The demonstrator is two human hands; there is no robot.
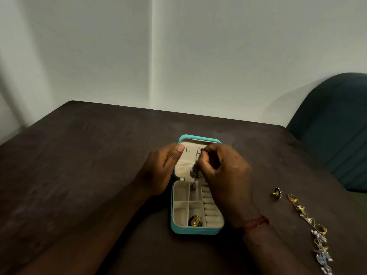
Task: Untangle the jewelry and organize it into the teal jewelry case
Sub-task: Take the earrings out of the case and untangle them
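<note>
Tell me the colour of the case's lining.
Cream, or pale beige. The case is teal outside; the lining shows best in the head view.

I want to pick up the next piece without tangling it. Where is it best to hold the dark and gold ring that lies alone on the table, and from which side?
Probably pinch the dark and gold ring by its raised ornate head, coming straight down from above. It lies apart from the row of jewelry on the dark table, so fingers have space on both sides. Its band is too blurred to judge.

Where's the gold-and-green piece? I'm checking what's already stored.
In the head view, the gold-and-green piece sits in the teal case's nearest middle compartment, left of the ring rolls.
</note>
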